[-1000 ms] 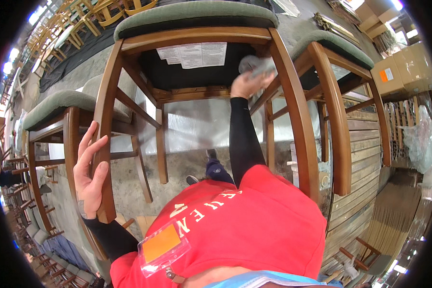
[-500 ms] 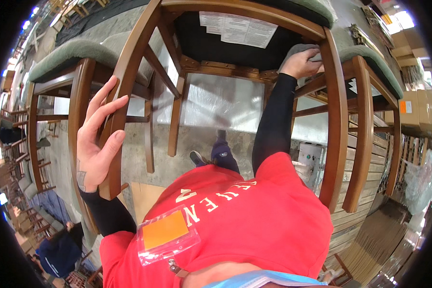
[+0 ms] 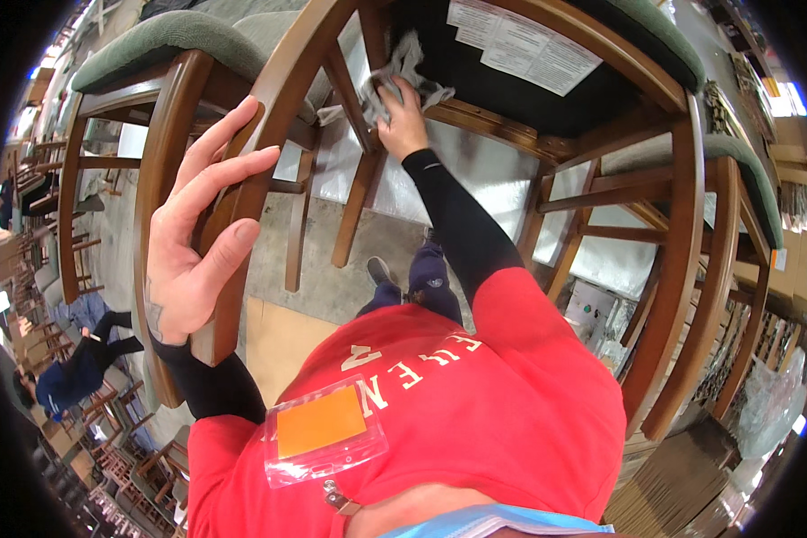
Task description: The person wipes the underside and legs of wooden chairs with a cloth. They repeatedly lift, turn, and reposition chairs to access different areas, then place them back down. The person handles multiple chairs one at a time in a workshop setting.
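A brown wooden chair (image 3: 671, 76) with a green-grey padded seat stands tilted before me, its black underside (image 3: 462, 76) facing me. White printed labels (image 3: 533, 49) are stuck on that underside. My right hand (image 3: 403, 121) reaches under the seat. It presses a crumpled grey cloth (image 3: 408, 58) into the left corner, where a leg meets the frame. At the near left, my left hand (image 3: 193, 233) lies against the outer side of a chair leg (image 3: 242, 197), fingers stretched and spread, thumb apart.
Another padded chair (image 3: 166, 45) stands close on the left, and one more chair (image 3: 735, 170) on the right. Cardboard (image 3: 282, 336) lies on the concrete floor near my feet. A person in dark clothes (image 3: 72, 372) is at the far left. Plastic wrap (image 3: 771, 394) hangs at the right.
My right hand has moved with the cloth from the right corner of the chair's underside to the left corner. My view has shifted; the left hand stays at the same leg.
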### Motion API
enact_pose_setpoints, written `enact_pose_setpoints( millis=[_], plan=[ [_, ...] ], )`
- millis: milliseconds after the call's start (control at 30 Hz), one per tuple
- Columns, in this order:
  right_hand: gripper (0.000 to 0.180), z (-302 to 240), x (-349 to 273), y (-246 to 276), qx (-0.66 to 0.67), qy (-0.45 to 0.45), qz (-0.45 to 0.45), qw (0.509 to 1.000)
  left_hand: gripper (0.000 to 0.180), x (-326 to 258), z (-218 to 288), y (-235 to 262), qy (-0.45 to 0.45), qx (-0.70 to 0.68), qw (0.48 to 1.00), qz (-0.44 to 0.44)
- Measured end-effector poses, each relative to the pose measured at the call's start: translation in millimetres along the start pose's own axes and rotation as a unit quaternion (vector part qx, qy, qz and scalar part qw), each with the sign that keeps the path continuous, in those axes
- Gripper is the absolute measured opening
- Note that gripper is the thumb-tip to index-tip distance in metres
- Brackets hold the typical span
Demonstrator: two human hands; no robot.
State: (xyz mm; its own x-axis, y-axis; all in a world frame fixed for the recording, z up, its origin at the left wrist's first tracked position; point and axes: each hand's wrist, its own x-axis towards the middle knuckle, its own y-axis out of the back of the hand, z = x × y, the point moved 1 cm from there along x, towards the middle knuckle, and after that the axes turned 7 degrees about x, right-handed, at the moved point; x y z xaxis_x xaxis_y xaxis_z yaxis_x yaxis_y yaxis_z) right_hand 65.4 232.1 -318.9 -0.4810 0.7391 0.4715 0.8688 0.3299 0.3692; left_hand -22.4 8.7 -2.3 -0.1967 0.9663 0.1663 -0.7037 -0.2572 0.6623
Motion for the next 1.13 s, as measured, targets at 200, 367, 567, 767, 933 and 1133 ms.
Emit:
enact_pose_setpoints(
  millis=[200, 367, 567, 767, 933, 1133],
  plan=[
    [0.037, 35, -74, -43, 0.163, -0.256, -0.013, 0.953, 0.047, 4, 6, 0, -0.02, -0.036, 0.999, 0.007],
    [0.044, -90, -6, 18, 0.502, -0.308, -0.062, 0.806, 0.047, -3, -12, 0, -0.019, -0.034, 0.999, -0.003],
    [0.082, -129, 37, 28, 0.44, -0.174, -0.085, 0.877, 0.048, 0, -2, 4, -0.014, -0.01, 1.0, -0.015],
    [0.04, 49, -63, -49, 0.12, -0.231, -0.152, 0.954, 0.053, 9, -2, 10, -0.033, 0.024, 0.997, -0.058],
    [0.046, -7, -46, -56, 0.19, -0.274, -0.064, 0.941, 0.051, 2, -8, 7, -0.016, 0.031, 0.998, -0.045],
    [0.074, -116, 30, -23, 0.342, 0.019, 0.088, 0.935, 0.055, 9, -9, 15, -0.05, 0.087, 0.992, -0.081]
  ],
)
